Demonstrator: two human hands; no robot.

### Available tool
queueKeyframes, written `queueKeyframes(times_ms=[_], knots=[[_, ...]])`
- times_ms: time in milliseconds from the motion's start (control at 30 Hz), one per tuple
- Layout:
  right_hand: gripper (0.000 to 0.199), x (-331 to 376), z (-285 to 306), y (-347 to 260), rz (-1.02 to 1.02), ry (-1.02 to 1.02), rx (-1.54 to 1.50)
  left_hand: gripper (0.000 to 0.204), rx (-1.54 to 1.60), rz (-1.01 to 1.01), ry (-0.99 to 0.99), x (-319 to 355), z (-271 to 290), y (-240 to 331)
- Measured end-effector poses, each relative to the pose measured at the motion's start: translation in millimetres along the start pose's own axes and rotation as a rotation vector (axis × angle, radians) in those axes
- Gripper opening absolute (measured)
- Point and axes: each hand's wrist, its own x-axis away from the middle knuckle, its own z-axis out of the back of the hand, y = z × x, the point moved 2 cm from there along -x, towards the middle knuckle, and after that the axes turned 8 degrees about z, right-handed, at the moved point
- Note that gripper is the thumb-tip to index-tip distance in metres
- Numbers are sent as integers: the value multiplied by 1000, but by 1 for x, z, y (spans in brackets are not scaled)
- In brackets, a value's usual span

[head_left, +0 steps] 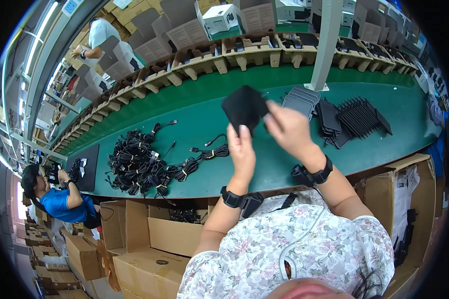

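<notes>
Above the green bench I hold a flat, square black piece (242,105), slightly blurred, whose exact kind I cannot make out. My left hand (242,152) grips its lower edge, thumb on the near face. At its right side, the fingers of my right hand (290,128) are closed on the edge, smeared by motion. Just beyond the right hand lies a stack of dark grey rounded panels (301,98). Further right are flat black panels (328,119) and a row of black panels standing on edge (363,119). Left of my hands lies a heap of bundled black cables (137,162).
Moulded cardboard trays (249,54) holding black parts line the far side of the green bench (204,112). A pale metal post (325,50) rises there. Open cardboard boxes (172,236) stand below the near edge. A person in blue (65,204) works at left; another stands behind the trays.
</notes>
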Motion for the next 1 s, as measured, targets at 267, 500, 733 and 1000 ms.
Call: queueKeyframes(times_ms=[267,500,733,1000], knots=[[38,7,-28,-2,-121,11,-521,31,309,228,-144,-2,2,8],[28,-23,-12,6,-259,12,-107,32,258,230,-169,-16,8,23],[21,-54,-13,47,-335,-316,-386,25,-213,173,-306,-60,46,24],[21,-106,-31,127,-244,-265,-218,15,-797,131,-174,-163,96,56]])
